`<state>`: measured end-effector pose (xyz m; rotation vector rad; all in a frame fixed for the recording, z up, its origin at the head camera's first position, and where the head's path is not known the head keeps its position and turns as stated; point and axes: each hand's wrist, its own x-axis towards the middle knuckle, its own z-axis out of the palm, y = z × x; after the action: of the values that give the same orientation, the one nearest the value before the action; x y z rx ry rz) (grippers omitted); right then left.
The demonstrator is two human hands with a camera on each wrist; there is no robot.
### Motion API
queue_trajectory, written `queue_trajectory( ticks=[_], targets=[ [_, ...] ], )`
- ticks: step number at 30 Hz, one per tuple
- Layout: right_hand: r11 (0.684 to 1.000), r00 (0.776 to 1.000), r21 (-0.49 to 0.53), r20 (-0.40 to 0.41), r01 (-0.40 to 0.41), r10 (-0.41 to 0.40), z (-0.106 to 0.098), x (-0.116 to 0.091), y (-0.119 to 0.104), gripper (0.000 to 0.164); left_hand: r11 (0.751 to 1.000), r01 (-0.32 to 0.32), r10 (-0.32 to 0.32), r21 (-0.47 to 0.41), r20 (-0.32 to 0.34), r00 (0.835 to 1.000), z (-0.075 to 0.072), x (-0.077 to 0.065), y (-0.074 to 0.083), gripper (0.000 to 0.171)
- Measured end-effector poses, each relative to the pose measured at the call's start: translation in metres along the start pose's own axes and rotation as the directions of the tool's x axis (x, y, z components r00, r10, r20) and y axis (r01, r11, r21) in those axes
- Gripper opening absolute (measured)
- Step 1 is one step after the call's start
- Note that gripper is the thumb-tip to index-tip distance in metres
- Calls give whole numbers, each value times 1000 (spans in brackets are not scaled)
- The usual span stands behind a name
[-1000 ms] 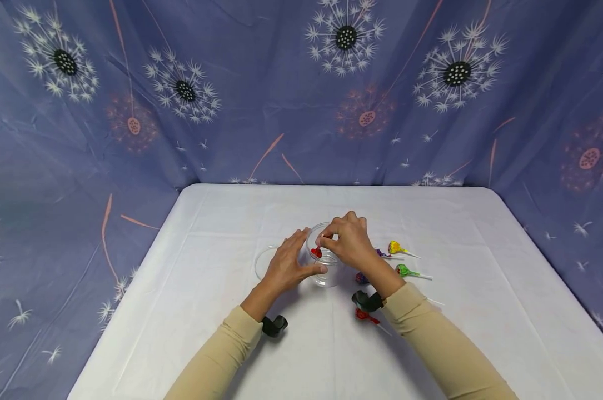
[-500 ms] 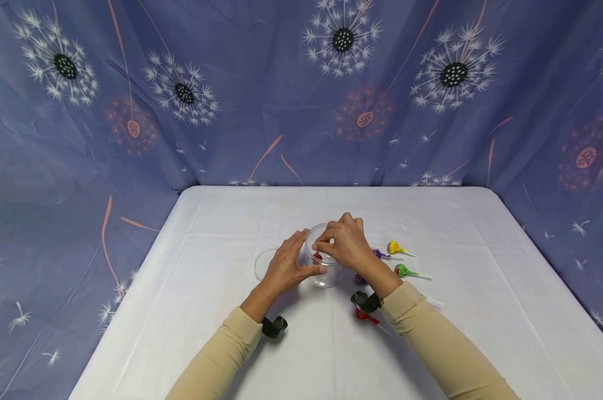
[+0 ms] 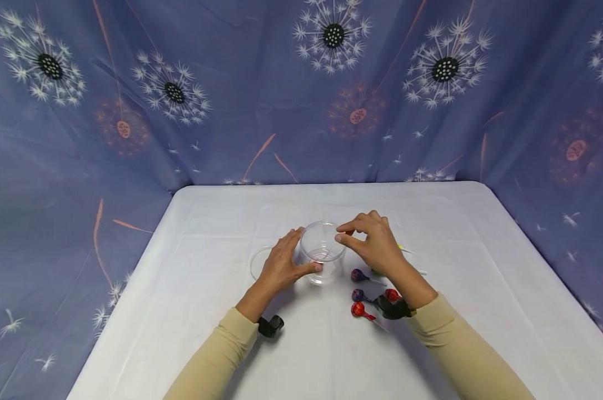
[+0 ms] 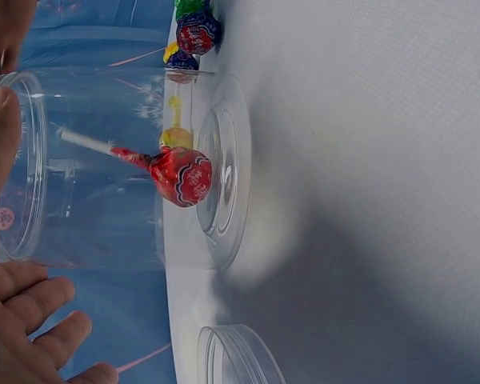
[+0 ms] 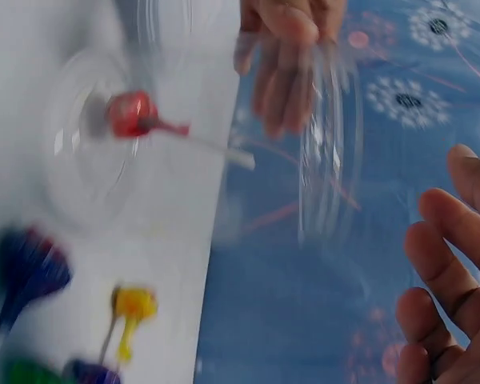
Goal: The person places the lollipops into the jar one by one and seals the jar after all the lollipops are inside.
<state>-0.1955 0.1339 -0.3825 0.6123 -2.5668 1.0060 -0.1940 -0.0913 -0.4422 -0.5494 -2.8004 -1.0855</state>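
A clear plastic jar (image 3: 333, 271) stands upright on the white table, its mouth uncovered. My left hand (image 3: 283, 262) holds the jar from the left, thumb at the near side by the rim and fingers behind. Inside the jar is a red-wrapped lollipop (image 4: 182, 176), head down by the base, white stick towards the mouth; it also shows in the right wrist view. My right hand (image 3: 373, 239) is just right of the rim, thumb and fingers apart, holding nothing. A round clear lid (image 4: 240, 356) lies left of the jar, partly hidden by my left hand in the head view.
Right of the jar lie several lollipops: a red one (image 3: 358, 309), another red one (image 3: 393, 295), a purple one (image 3: 358, 275), a dark blue one (image 3: 358, 295) and a yellow one (image 5: 134, 302). My right forearm covers some. A blue dandelion-print curtain (image 3: 261, 111) surrounds the table.
The right hand has let go of the red lollipop, which dropped into the jar, and has drawn back to the right out of the mouth. The left hand stays on the jar.
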Motion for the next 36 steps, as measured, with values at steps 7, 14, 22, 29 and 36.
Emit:
queue_trajectory(
  ticks=[7,14,22,29,36],
  targets=[
    [987,994,-121,-22,-110,108,-37,-56,28,15,998,61,-61,-28,8,998,2,-1,2,98],
    [945,967,-215,8,-247,255,-48,-109,57,15,996,91,-91,-26,6,996,0,-1,4,98],
    [901,932,-263,15,-346,362,-39,-144,83,14,992,118,-117,-35,26,993,5,0,5,99],
    [890,941,-328,13,-316,339,-34,-146,87,11,994,106,-106,-40,9,994,5,0,4,99],
    [890,947,-363,53,-276,316,-32,-150,90,10,994,101,-100,-40,12,995,5,-1,4,99]
  ],
)
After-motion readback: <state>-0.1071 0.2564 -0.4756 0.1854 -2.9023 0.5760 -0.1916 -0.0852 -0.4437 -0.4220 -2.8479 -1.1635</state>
